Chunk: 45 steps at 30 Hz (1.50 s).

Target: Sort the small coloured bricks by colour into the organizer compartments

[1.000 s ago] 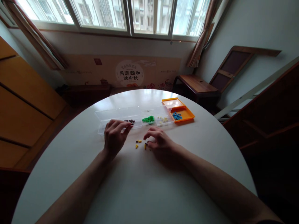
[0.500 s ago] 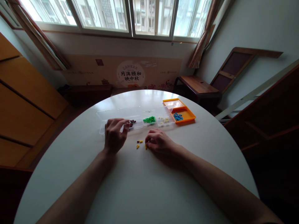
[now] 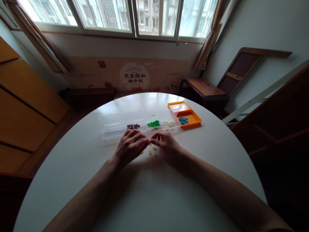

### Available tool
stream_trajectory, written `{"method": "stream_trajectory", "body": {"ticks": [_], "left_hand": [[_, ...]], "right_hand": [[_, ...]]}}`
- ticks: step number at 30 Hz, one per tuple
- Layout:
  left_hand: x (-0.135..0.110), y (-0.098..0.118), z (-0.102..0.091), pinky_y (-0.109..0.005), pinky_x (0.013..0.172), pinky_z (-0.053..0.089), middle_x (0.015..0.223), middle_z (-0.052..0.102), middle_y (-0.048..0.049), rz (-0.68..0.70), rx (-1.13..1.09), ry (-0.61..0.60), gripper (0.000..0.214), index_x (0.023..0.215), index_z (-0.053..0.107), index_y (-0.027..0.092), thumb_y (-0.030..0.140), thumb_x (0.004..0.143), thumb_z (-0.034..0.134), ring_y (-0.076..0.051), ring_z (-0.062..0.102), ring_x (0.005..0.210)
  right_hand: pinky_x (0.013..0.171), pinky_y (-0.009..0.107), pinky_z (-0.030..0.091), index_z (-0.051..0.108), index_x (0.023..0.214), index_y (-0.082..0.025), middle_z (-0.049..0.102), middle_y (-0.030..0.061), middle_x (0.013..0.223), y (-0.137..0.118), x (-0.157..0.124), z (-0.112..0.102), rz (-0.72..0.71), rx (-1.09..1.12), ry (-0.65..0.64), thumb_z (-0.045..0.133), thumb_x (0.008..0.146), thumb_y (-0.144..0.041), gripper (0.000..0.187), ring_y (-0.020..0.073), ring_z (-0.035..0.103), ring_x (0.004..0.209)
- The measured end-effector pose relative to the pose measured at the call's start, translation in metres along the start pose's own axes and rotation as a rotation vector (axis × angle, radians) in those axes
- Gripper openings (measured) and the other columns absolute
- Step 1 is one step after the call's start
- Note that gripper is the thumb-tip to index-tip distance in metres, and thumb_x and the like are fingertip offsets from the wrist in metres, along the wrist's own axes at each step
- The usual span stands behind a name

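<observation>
My left hand (image 3: 132,142) and my right hand (image 3: 164,140) meet above the table, fingertips pinched together around something too small to make out. Just below them, several small yellow pieces (image 3: 150,151) lie loose on the white tabletop. Behind my hands stands a clear plastic compartment box (image 3: 113,133) with its lid open. It holds dark brown pieces (image 3: 133,126), green pieces (image 3: 153,123) and pale cream pieces (image 3: 168,123) in separate compartments. Part of the box's front edge is hidden by my fingers.
At the box's right end is an open orange case (image 3: 193,119) with blue pieces (image 3: 183,120) in its left part. The round white table (image 3: 154,199) spans the foreground. A wooden chair (image 3: 205,87) stands beyond its far right edge.
My left hand has moved from the brown pieces' compartment rightward and down to meet my right hand. My right hand has lifted slightly off the yellow pieces, which now lie differently.
</observation>
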<state>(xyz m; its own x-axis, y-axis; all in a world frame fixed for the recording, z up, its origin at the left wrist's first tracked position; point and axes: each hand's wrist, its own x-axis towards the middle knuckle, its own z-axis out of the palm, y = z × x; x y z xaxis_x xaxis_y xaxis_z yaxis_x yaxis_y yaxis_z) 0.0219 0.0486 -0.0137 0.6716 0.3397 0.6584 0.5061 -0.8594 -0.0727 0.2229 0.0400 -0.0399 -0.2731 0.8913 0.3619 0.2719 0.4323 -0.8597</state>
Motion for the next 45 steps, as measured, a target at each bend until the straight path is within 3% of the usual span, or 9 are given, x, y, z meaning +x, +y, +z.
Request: {"method": "stream_trajectory", "body": {"ticks": [8,12,16,19,23,30,35,39,45], "left_hand": [[0.001,0.000,-0.002,-0.033,0.073,0.039,0.080,0.069,0.0002,-0.028,0.009,-0.007,0.005,0.086,0.064,0.023,0.020,0.087,0.060,-0.017,0.055,0.080],[-0.003,-0.008,0.002,-0.036,0.076,0.038,0.078,0.070,-0.0006,-0.252,0.119,0.139,0.005,0.082,0.066,0.023,0.023,0.086,0.063,-0.019,0.056,0.080],[-0.011,-0.019,0.007,-0.039,0.075,0.036,0.080,0.071,-0.0028,-0.484,0.254,0.230,0.011,0.080,0.067,0.022,0.030,0.086,0.062,-0.024,0.057,0.082],[-0.015,-0.025,0.009,-0.039,0.074,0.035,0.080,0.072,-0.0033,-0.558,0.290,0.215,0.016,0.079,0.069,0.022,0.033,0.087,0.061,-0.025,0.058,0.082],[-0.016,-0.026,0.009,-0.038,0.074,0.036,0.078,0.072,-0.0029,-0.595,0.287,0.240,0.021,0.076,0.068,0.021,0.035,0.088,0.058,-0.024,0.059,0.080],[-0.013,-0.020,0.009,-0.039,0.076,0.037,0.079,0.071,-0.0027,-0.592,0.261,0.251,0.020,0.075,0.067,0.021,0.033,0.088,0.057,-0.023,0.059,0.082],[-0.008,-0.015,0.007,-0.039,0.076,0.039,0.078,0.070,-0.0023,-0.534,0.218,0.259,0.016,0.076,0.067,0.021,0.029,0.087,0.059,-0.022,0.059,0.082],[-0.005,-0.011,0.002,-0.037,0.078,0.042,0.081,0.069,-0.0020,-0.379,0.087,0.216,0.006,0.082,0.066,0.021,0.024,0.085,0.062,-0.020,0.059,0.082],[-0.001,-0.002,0.000,-0.035,0.077,0.041,0.085,0.069,-0.0011,-0.084,-0.020,-0.007,0.004,0.087,0.065,0.023,0.024,0.083,0.064,-0.019,0.056,0.083]], "right_hand": [[0.066,0.025,0.045,0.069,0.081,-0.017,0.063,0.0019,0.077,-0.002,-0.002,0.000,-0.003,-0.037,0.017,0.066,0.083,-0.028,0.012,0.0126,0.055,0.070],[0.082,0.032,0.045,0.069,0.101,-0.020,0.066,0.0057,0.096,-0.007,-0.009,0.006,-0.120,-0.257,0.013,0.061,0.086,-0.019,0.017,0.0179,0.056,0.091],[0.092,0.038,0.039,0.067,0.113,-0.023,0.066,0.0063,0.111,-0.015,-0.015,0.013,-0.282,-0.542,-0.182,0.056,0.088,-0.015,0.028,0.0213,0.052,0.101],[0.091,0.038,0.037,0.066,0.113,-0.022,0.064,0.0071,0.116,-0.019,-0.017,0.015,-0.297,-0.648,-0.259,0.057,0.090,-0.021,0.026,0.0225,0.050,0.102],[0.089,0.037,0.036,0.069,0.104,-0.023,0.064,0.0061,0.113,-0.018,-0.018,0.014,-0.293,-0.660,-0.251,0.058,0.090,-0.023,0.018,0.0217,0.050,0.099],[0.084,0.033,0.038,0.071,0.078,-0.021,0.067,0.0036,0.093,-0.019,-0.017,0.015,-0.238,-0.590,-0.181,0.062,0.086,-0.017,0.013,0.0189,0.050,0.088],[0.084,0.033,0.041,0.070,0.083,-0.018,0.066,0.0067,0.092,-0.017,-0.015,0.016,-0.172,-0.551,-0.154,0.062,0.085,-0.016,0.009,0.0198,0.052,0.090],[0.082,0.031,0.043,0.068,0.082,-0.018,0.067,0.0049,0.086,-0.013,-0.010,0.015,-0.072,-0.339,-0.059,0.060,0.085,-0.012,0.009,0.0177,0.056,0.087],[0.066,0.024,0.044,0.064,0.081,-0.017,0.065,0.0004,0.076,-0.009,-0.004,0.014,0.056,0.030,0.092,0.059,0.083,-0.021,0.006,0.0120,0.057,0.068]]}}
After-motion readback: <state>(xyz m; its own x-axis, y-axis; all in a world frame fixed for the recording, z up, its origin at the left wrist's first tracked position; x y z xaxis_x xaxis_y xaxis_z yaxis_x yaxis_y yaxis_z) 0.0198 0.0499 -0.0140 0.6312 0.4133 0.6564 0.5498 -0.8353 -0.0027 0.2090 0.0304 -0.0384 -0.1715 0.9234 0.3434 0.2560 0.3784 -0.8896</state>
